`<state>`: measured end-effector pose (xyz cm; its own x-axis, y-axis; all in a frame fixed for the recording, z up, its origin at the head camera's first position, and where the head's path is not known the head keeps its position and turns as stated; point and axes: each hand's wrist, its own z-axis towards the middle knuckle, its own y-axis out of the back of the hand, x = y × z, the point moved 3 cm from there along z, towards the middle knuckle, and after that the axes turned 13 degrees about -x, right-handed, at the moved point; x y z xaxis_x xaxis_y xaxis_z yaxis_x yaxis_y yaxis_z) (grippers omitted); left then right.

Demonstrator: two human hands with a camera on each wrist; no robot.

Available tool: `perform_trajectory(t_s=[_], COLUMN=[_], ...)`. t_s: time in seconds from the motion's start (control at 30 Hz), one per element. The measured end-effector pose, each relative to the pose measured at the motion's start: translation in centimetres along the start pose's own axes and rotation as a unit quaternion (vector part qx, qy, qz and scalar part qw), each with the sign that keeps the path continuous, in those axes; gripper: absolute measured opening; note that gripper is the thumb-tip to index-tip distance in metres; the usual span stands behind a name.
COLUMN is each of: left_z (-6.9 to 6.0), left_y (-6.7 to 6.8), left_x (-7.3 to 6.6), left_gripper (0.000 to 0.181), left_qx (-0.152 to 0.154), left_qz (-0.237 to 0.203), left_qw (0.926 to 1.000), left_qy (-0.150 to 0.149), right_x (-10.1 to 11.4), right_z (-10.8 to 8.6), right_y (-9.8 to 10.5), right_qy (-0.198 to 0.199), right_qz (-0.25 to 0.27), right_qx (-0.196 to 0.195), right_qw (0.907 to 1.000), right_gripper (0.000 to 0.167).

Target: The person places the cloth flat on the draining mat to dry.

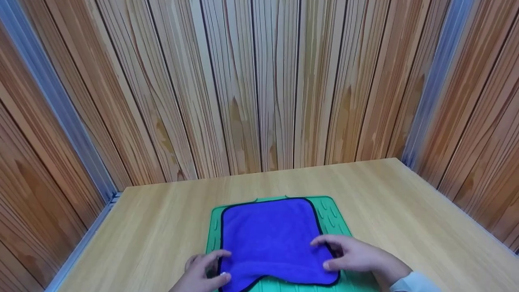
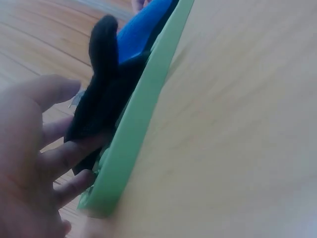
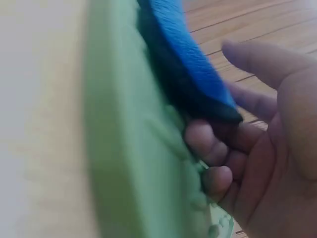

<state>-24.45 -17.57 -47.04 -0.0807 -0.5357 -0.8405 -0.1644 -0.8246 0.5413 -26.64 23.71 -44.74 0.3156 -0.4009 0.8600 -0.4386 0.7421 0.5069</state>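
Observation:
A blue-purple cloth [image 1: 271, 235] with a black border lies over a green ribbed mat [image 1: 330, 213], its near edge rippled upward in the middle. At the cloth's left edge is my left hand [image 1: 206, 269]; in the left wrist view its fingers [image 2: 74, 153] reach the black border while the thumb stands apart. My right hand [image 1: 352, 255] is over the cloth's right edge, thumb and forefinger spread. In the right wrist view, some of its fingers [image 3: 200, 139] bend by the cloth's corner [image 3: 218, 106], and the thumb is raised off the fabric.
The mat rests on a light wooden table [image 1: 162, 227]. Wood-patterned panels [image 1: 275, 89] rise behind it and on both sides, with metal posts [image 1: 434, 81] at the corners.

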Motion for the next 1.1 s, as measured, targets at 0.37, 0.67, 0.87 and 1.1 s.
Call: perform_trajectory(t_s=[0.37, 0.67, 0.87, 1.1], left_z=[-0.5, -0.5, -0.3, -0.2], left_y=[0.1, 0.5, 0.4, 0.6], left_x=[-0.2, 0.4, 0.5, 0.2], left_gripper=[0.041, 0.015, 0.016, 0.035], left_qx=[0.004, 0.0, 0.039, 0.023], left_qz=[-0.259, -0.033, -0.006, -0.002], left_qw=[0.9645, 0.9879, 0.9921, 0.9968], left_qy=[0.05, -0.151, -0.119, -0.076], right_x=[0.2, 0.0, 0.1, 0.3], right_z=[-0.2, -1.0, -1.1, 0.0], right_y=[0.3, 0.4, 0.3, 0.6], right_qy=[0.045, -0.047, -0.069, -0.026], right_qz=[0.183, 0.02, 0.012, -0.012], right_qx=[0.037, 0.051, 0.058, 0.008], right_qw=[0.9815, 0.9974, 0.9959, 0.9996], right_gripper=[0.035, 0.025, 0.026, 0.025])
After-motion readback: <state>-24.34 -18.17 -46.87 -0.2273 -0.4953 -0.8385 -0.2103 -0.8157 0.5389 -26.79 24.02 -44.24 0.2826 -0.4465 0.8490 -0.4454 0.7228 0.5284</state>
